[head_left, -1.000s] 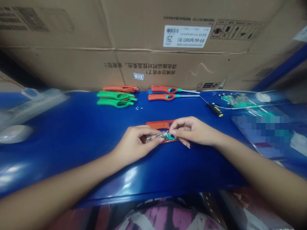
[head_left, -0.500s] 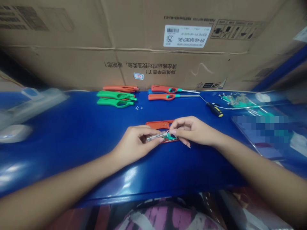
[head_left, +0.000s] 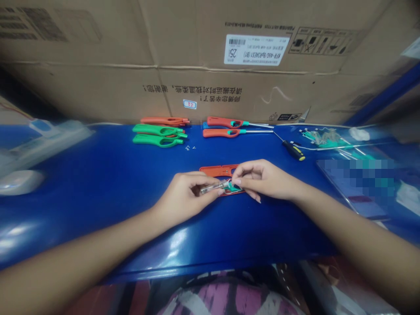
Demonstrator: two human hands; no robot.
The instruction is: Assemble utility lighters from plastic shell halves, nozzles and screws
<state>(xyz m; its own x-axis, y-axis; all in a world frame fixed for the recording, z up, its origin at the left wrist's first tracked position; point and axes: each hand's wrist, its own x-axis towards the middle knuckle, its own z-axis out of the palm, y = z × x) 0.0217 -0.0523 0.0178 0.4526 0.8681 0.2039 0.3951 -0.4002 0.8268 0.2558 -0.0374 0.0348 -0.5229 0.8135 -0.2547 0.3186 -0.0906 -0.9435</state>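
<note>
My left hand (head_left: 183, 194) pinches a small clear tube-like part (head_left: 213, 187) at the middle of the blue table (head_left: 98, 183). Facing it, my right hand (head_left: 262, 177) pinches a teal plastic piece (head_left: 233, 187) that meets the tube's end. Both hands hover just over an open orange lighter shell (head_left: 218, 170) lying flat on the table. The fingers of both hands are closed on their parts.
At the back lie two green lighter shells (head_left: 159, 135), an orange shell (head_left: 164, 120) and two assembled orange lighters (head_left: 229, 127). A screwdriver (head_left: 293, 149) and a heap of teal parts (head_left: 328, 139) sit at the right. Cardboard boxes (head_left: 210, 57) wall off the back.
</note>
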